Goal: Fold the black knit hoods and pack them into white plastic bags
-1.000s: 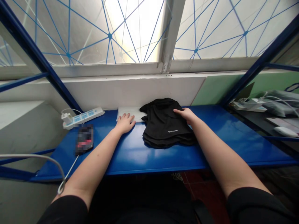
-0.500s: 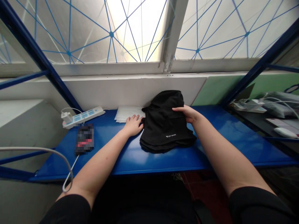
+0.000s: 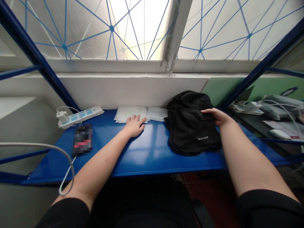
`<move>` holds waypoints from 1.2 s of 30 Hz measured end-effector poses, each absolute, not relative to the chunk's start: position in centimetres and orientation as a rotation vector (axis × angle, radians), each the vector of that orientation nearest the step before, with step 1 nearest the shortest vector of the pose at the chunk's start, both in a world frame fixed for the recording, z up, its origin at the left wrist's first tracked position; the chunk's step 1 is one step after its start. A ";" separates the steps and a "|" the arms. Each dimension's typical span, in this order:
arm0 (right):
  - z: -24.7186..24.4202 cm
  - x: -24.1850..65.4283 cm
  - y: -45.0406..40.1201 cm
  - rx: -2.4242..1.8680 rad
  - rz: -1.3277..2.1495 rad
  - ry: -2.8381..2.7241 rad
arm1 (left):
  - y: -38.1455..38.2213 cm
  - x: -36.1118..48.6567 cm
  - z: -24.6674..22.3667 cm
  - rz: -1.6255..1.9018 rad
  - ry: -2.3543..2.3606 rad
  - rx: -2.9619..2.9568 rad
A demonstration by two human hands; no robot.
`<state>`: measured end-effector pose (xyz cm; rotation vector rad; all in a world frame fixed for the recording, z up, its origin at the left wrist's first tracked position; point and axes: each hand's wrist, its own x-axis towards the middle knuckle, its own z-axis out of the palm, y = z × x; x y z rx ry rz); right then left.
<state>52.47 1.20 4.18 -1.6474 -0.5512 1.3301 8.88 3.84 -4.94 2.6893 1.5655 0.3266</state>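
A stack of black fabric pieces (image 3: pixel 192 126) with small white lettering lies on the right part of the blue table (image 3: pixel 140 161). My right hand (image 3: pixel 218 116) grips the stack at its right edge, thumb on top and the other fingers partly hidden. My left hand (image 3: pixel 135 126) rests with fingers spread on the table and the front edge of a pile of white packets (image 3: pixel 130 112), holding nothing. More white packets (image 3: pixel 156 113) lie between that pile and the black fabric.
At the left stand a white power strip (image 3: pixel 82 117) and a blurred-out dark device (image 3: pixel 82 139) with a cable. A looping grey cable (image 3: pixel 59 152) hangs near my left forearm. On the right, a dark shelf holds a white mouse (image 3: pixel 279 134). Blue frame bars slant at both sides.
My right hand and the black fabric have moved to the right, away from my left hand. White packets that the fabric covered now show. My left hand has stayed nearly in place.
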 end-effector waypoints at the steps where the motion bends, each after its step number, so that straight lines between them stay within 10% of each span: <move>1: 3.3 52.7 1.5 -1.734 1.306 -0.612 | 3.9 8.9 -5.0 0.323 1.565 2.685; 12: 3.1 41.9 4.2 -1.933 -0.336 -1.937 | 4.6 8.0 -5.0 0.614 1.746 2.564; 23: -0.8 30.6 6.7 -1.887 -0.170 -2.503 | 5.7 0.7 -4.9 0.233 2.051 2.230; 36: 0.2 20.8 5.6 -1.370 -0.286 -2.309 | 6.6 0.7 -5.2 0.722 1.906 2.138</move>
